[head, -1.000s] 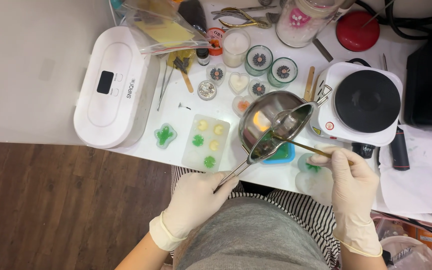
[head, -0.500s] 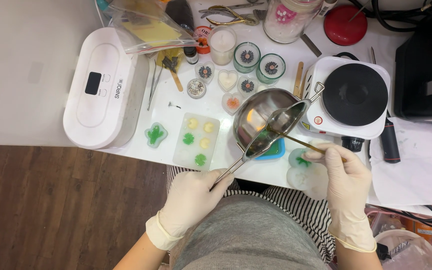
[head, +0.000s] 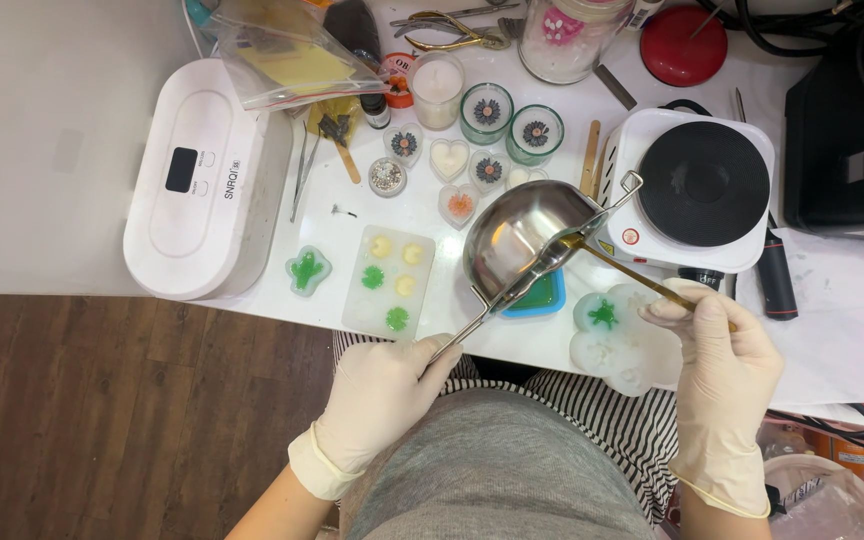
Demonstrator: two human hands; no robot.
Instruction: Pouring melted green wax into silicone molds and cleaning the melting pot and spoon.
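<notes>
Head view, looking down on a white worktable. The left hand, in a pale latex glove, has its fingers closed around the thin wire handle of a small steel melting pot; the pot is held tilted above the table's near edge, directly over a blue mould filled with green material. The right hand, likewise gloved, pinches a slim wooden stick between thumb and fingertips; the stick runs up and to the left, and its far end sits at the pot's spout. Just beside the right hand, on the table, lies a white cluster mould with one green piece in it. To the left of the pot stands a clear rectangular mould holding yellow and green shapes, and further left a small green cactus-shaped piece. A large white oval appliance occupies the left end of the table. To the right of the pot is a white hotplate with a black disc. Behind the pot are several small glass candle cups with dark flower tops and some heart-shaped moulds.
</notes>
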